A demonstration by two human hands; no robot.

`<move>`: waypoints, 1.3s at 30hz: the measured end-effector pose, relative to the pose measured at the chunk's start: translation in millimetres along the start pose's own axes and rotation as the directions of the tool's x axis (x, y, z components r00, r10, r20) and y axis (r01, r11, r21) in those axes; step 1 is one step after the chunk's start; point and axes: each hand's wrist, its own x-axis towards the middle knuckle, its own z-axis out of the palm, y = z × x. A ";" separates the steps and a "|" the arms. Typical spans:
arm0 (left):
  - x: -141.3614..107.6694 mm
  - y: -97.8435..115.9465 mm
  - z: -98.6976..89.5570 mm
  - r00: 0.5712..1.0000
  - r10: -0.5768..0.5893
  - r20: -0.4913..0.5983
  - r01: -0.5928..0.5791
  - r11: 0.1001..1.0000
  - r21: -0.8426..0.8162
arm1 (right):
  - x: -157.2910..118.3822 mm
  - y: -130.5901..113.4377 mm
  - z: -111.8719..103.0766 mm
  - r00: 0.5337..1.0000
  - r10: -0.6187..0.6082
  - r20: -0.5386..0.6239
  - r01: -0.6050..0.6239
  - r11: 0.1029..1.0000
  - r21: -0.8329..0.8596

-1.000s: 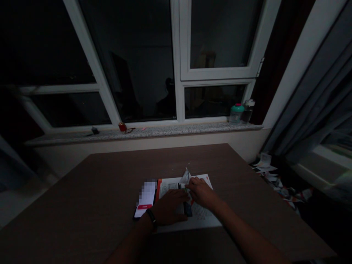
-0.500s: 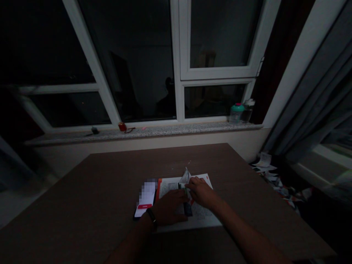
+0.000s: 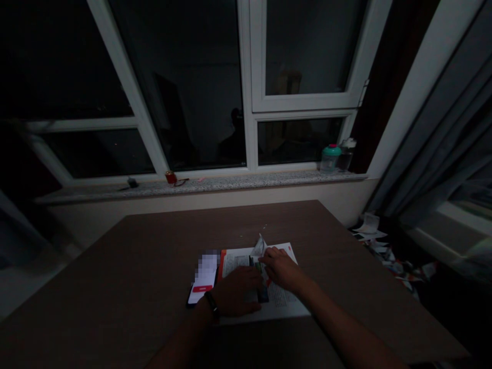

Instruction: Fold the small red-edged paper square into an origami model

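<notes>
A printed sheet or booklet [image 3: 284, 305] with a red-orange left edge lies flat on the brown table. My left hand [image 3: 237, 291], with a dark band at the wrist, rests on its left half, palm down and fingers stretched toward the middle. On the upper right part, my right hand [image 3: 280, 265] has its fingers closed on a folded piece of paper [image 3: 260, 246], whose pointed tip stands up beyond the fingers. A lit phone [image 3: 203, 279] lies against the left side of the printed sheet, near my left wrist.
The brown table [image 3: 154, 246] reaches to the wall under the window. On the granite sill [image 3: 230, 182] stand a teal-lidded bottle [image 3: 329, 159], a clear bottle [image 3: 346, 154] and a small red object [image 3: 170, 177]. Scattered papers [image 3: 380, 248] lie right of the table.
My left hand has shifted very slightly, with its fingers a little lower over the printed page. My right hand and the folded paper stay in nearly the same place.
</notes>
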 end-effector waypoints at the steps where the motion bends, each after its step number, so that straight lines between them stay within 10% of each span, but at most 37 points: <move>1: -0.2 0.0 -0.3 1.000 -0.002 -0.005 0.002 1.000 -0.003 | 0.0 0.1 0.3 1.000 -0.001 -0.004 0.001 1.000 0.001; 39: -3.7 -19.1 10.5 0.987 -0.147 -0.065 0.152 0.984 0.096 | -0.3 0.2 0.7 1.000 0.000 -0.013 0.000 1.000 -0.005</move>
